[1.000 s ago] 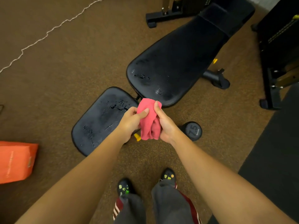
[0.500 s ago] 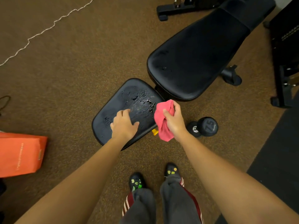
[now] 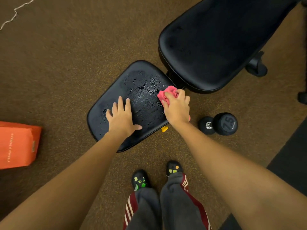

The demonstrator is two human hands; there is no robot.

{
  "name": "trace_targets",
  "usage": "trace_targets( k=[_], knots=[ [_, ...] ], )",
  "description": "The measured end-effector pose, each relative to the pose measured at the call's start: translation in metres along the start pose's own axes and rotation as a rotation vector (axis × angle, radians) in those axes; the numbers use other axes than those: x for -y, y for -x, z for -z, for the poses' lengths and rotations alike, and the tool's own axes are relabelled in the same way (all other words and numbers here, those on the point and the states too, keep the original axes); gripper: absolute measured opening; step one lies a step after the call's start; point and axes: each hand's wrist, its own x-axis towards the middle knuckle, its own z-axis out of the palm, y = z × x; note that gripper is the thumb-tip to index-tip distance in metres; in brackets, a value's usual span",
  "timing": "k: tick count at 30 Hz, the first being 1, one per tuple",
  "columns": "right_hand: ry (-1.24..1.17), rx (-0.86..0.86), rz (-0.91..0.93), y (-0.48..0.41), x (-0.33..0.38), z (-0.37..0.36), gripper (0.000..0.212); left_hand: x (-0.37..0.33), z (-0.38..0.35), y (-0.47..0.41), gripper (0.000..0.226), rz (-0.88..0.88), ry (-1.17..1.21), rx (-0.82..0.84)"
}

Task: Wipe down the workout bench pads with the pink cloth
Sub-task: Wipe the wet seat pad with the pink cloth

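Pink cloth (image 3: 166,94): bunched, clamped in the right hand (image 3: 177,107), pressed onto the far right corner of the seat pad (image 3: 116,100). Most of the cloth is hidden under the hand; a crumpled edge shows beyond the fingertips and a small bit shows at the wrist side.

Right hand: fingers curled together over the cloth, knuckles up, thumb toward the pad's centre.

Left hand (image 3: 122,116): flat on the near left part of the seat pad, palm down, fingers spread apart, thumb out to the right. It holds nothing.

Seat pad: black, rounded corners, set diagonally. Wet droplets and streaks cover its centre and far half, densest just left of the cloth. A yellow knob (image 3: 164,129) shows beside its near right edge.

Back pad (image 3: 216,47): larger, black, extends up and to the right from the seat pad with a narrow gap between. Faint marks near its lower left end; surface otherwise looks matte.

Surroundings: brown speckled floor (image 3: 58,63). Black dumbbell (image 3: 219,124) marked "75" lies on the floor just right of the right wrist. Orange bag (image 3: 17,145) at the left edge, well apart from the bench. Person's two dark shoes (image 3: 140,180) with coloured charms and grey trousers with red-and-white stripes at the bottom.
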Motion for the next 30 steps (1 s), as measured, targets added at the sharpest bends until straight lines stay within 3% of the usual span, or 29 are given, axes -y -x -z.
trace_targets(
  k=[3, 7, 9, 14, 18, 26, 30],
  knots=[
    [0.03, -0.009, 0.073, 0.007, 0.004, -0.009, 0.032, 0.005, -0.007, -0.003, 0.114, 0.018, -0.02, 0.029],
    [0.067, 0.053, 0.379, 0.031, -0.003, -0.015, 0.027, 0.001, -0.014, -0.003, 0.117, 0.035, -0.036, 0.045],
    [0.126, 0.073, 0.439, 0.033, -0.016, -0.013, 0.029, -0.002, -0.017, -0.002, 0.117, 0.036, -0.042, 0.046],
    [0.202, -0.038, 0.226, -0.004, -0.037, 0.002, 0.034, -0.003, -0.018, -0.002, 0.117, 0.025, -0.033, 0.043],
    [0.135, -0.015, 0.128, -0.024, -0.016, -0.002, 0.04, -0.004, -0.019, -0.004, 0.117, 0.036, -0.026, 0.043],
    [0.116, 0.016, 0.372, 0.01, -0.024, -0.016, 0.037, -0.006, -0.022, -0.005, 0.119, 0.047, -0.026, 0.032],
    [0.105, -0.011, 0.345, 0.013, -0.042, -0.012, 0.037, -0.004, -0.023, -0.004, 0.119, 0.044, -0.022, 0.024]
  ],
)
